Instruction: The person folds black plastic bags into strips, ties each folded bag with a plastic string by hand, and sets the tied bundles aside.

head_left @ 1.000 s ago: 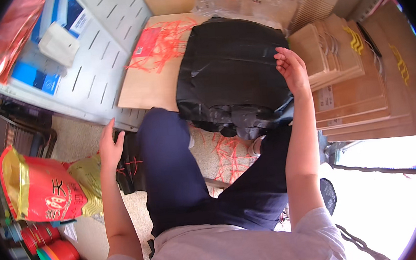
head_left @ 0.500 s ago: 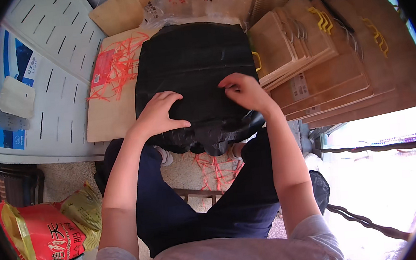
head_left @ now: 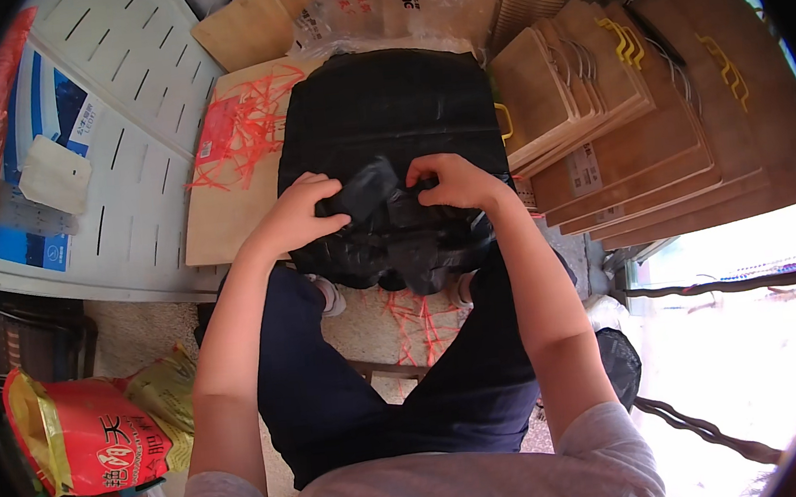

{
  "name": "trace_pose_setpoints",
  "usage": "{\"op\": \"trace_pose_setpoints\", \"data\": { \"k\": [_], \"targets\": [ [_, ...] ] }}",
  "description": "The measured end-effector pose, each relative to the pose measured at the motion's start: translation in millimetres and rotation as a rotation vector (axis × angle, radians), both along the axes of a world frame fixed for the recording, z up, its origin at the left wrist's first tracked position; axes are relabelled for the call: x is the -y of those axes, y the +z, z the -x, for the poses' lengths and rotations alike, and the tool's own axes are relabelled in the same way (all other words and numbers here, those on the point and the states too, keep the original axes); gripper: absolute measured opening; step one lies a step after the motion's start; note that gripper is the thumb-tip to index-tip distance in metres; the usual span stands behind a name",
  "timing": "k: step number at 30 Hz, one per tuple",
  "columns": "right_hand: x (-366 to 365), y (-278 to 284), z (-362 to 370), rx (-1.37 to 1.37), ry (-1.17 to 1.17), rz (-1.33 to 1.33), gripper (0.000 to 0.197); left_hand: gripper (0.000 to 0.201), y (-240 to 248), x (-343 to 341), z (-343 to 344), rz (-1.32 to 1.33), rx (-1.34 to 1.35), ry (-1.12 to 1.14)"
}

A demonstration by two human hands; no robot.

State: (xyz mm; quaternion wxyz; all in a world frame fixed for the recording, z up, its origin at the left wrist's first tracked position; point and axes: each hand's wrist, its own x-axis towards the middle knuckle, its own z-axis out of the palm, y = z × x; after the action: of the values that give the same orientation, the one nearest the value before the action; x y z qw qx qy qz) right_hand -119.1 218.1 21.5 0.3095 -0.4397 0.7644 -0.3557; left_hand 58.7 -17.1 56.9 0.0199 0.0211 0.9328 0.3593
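A stack of black plastic bags point(head_left: 390, 98) lies flat in front of me, its near edge crumpled and hanging over my knees. Between my hands a folded black plastic bag point(head_left: 369, 189) rises off the stack. My left hand point(head_left: 300, 214) is closed on the bag's left side, thumb below and fingers above. On the right, my right hand point(head_left: 457, 183) pinches a bunched bit of black plastic between thumb and curled fingers. Whether both hands grip the same bag is hard to make out, black lying against black.
Red plastic strings point(head_left: 250, 129) lie on a wooden board point(head_left: 212, 232) at left, beside a white slotted panel point(head_left: 137, 129). Wooden boards point(head_left: 637, 161) with yellow handles lean at right. A red and gold sack point(head_left: 93, 436) stands lower left; more red strings point(head_left: 414, 327) litter the floor.
Both hands have closed on black plastic, and a piece of it is now lifted between them. The right hand moved slightly nearer me. The whole view has shifted a little.
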Motion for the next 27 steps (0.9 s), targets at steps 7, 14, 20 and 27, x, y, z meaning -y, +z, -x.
{"op": "trace_pose_setpoints", "data": {
  "k": [7, 14, 20, 27],
  "targets": [
    [-40.7, 35.9, 8.0, 0.258, 0.16, 0.218, 0.017, 0.02, -5.6, 22.2, -65.7, -0.112, 0.069, 0.017],
    [-95.4, 63.5, 6.7, 0.421, 0.182, 0.063, 0.012, 0.018, -38.7, 16.9, -88.2, -0.183, 0.023, 0.119],
    [-115.3, 67.0, 5.1, 0.38, 0.115, -0.087, 0.014, 0.018, -46.2, 22.1, -87.5, -0.203, 0.119, 0.242],
    [-128.0, 11.6, 35.2, 0.202, -0.548, 0.131, 0.024, 0.028, -47.7, 2.1, -69.2, -0.629, 0.21, 0.706]
  ]
}}
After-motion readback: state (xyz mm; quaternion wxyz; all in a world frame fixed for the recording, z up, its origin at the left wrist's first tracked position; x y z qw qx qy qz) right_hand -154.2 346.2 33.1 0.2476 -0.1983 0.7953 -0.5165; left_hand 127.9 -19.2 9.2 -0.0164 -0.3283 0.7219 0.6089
